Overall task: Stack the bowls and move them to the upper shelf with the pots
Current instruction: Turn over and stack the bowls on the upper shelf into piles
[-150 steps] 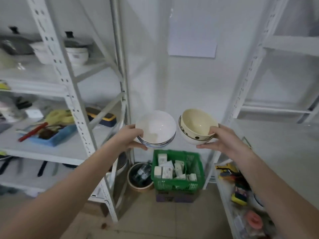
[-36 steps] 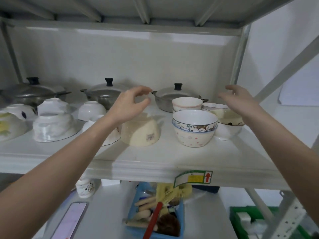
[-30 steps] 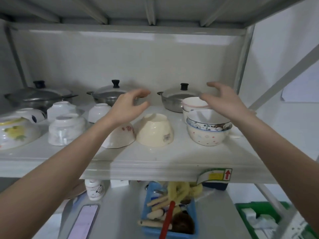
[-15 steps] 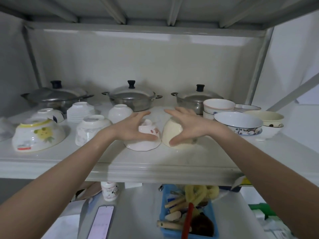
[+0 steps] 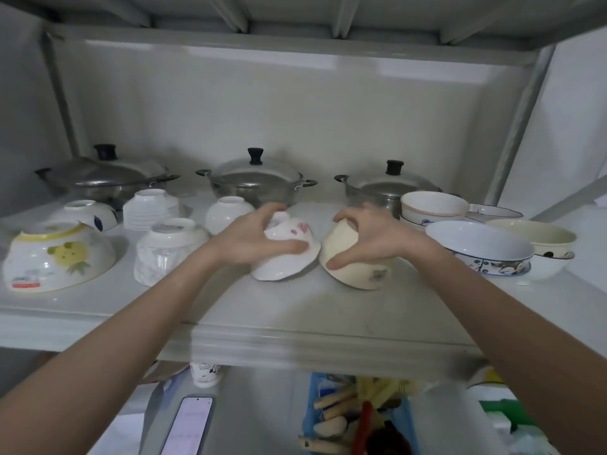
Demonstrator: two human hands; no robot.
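Observation:
On the upper shelf (image 5: 295, 333), my left hand (image 5: 249, 238) grips an upside-down white bowl with red flowers (image 5: 289, 257), tilted up off the shelf on one side. My right hand (image 5: 371, 238) grips an upside-down cream bowl (image 5: 354, 267), also tilted. The two bowls sit side by side, nearly touching. Right of them stands an upright stack topped by a white bowl with a blue pattern (image 5: 479, 251), and behind it a cream bowl with a dark band (image 5: 538, 239) stacked on another bowl. Three lidded steel pots (image 5: 253, 182) line the back of the shelf.
Several upside-down bowls sit at the left, among them one with a yellow print (image 5: 56, 257) and a clear-patterned one (image 5: 167, 247). More upright bowls (image 5: 433, 205) stand by the right pot. Below, a phone (image 5: 187, 425) and a blue bin of utensils (image 5: 358, 418) lie on the lower shelf.
Five seconds ago I held two upright bowls; they now stand stacked at the right. Both hands came down onto the two upside-down bowls, closed on them and tilted them up.

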